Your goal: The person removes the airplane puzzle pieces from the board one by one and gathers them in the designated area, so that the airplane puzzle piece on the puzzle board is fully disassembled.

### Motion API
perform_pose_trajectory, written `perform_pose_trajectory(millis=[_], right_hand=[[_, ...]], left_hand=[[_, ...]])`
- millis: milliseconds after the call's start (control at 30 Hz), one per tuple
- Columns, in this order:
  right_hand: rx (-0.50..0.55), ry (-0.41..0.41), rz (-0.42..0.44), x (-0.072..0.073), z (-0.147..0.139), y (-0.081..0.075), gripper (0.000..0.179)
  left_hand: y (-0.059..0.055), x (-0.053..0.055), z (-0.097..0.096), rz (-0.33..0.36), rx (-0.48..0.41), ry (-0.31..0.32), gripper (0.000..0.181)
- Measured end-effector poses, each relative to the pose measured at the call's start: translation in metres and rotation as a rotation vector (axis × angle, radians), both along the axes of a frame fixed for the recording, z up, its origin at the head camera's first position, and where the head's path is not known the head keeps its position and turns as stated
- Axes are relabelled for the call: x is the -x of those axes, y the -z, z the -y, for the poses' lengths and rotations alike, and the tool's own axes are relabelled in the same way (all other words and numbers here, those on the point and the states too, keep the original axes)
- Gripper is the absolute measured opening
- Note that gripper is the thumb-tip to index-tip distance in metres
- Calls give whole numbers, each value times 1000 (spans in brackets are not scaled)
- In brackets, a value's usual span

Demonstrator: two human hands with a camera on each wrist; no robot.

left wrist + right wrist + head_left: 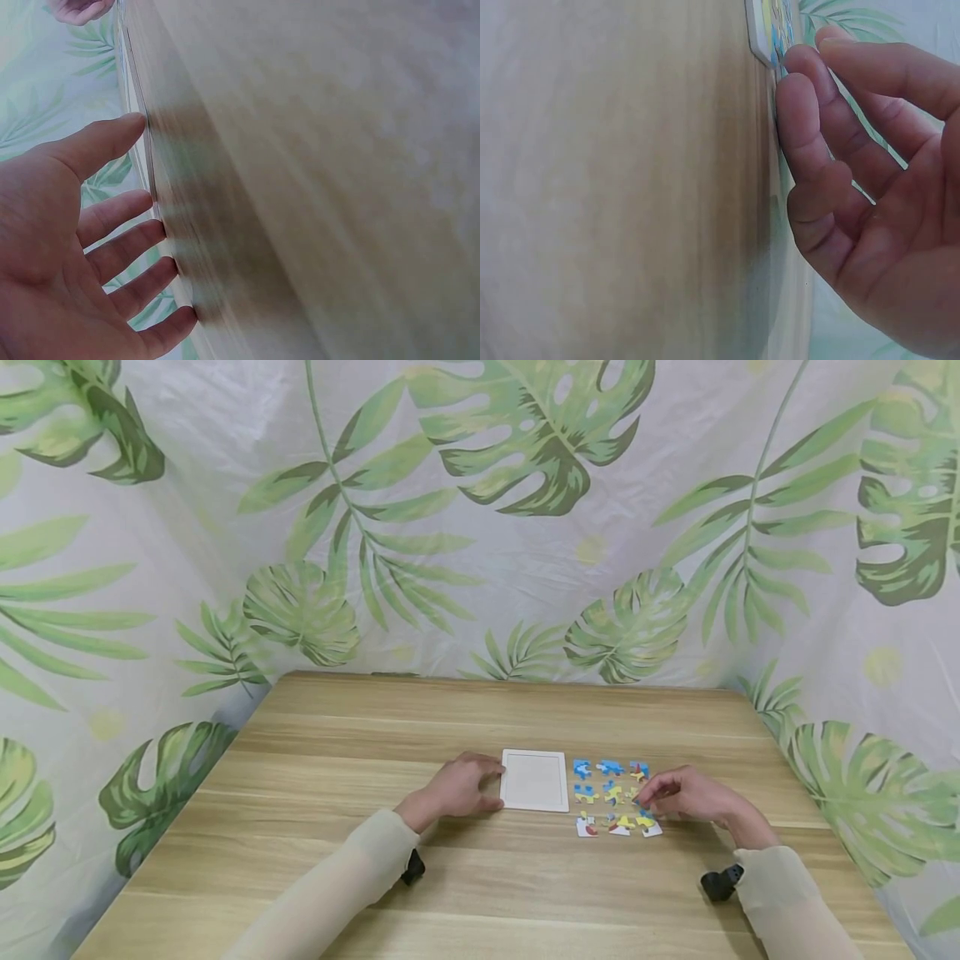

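Observation:
A square white puzzle tray [535, 752] with a raised rim lies flat on the table, its inside bare. At its left edge rests my left hand [461, 785], thumb and fingers spread and touching the rim. In the left wrist view that hand [67, 247] shows its palm, fingers extended. Right of the tray lie several jigsaw puzzle pieces [611, 792] in rows, blue, yellow, red and white. My right hand [678, 793] pinches a piece at the right of the middle row, mostly hidden by the fingertips. In the right wrist view, the right hand's [885, 172] fingers are curled.
The wood-grain table [360, 718] extends around the tray and pieces. A hanging cloth with green leaves [517, 568] encloses its back and sides. Black wrist cameras [722, 883] sit under both sleeves.

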State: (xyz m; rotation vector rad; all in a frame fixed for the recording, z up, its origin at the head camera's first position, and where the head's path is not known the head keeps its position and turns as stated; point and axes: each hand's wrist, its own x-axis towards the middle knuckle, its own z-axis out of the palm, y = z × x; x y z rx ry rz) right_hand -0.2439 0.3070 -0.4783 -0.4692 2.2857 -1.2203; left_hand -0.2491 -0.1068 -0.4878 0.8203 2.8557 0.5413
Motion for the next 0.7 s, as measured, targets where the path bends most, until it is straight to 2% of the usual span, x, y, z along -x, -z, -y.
perform_pose_trajectory(millis=[300,467,600,700], right_hand=[[-18,29,16,-1,0,0,21],[-62,84,-10,1,2,-4,23],[-72,131,-41,3,6,-7,26],[-58,141,-46,5,9,-10,30]], left_hand=[[0,-2,1,9,-10,3,56],[0,-2,5,20,-29,16,56],[-1,-1,9,-6,-52,34,54],[-4,0,13,-18,-59,21,52]])
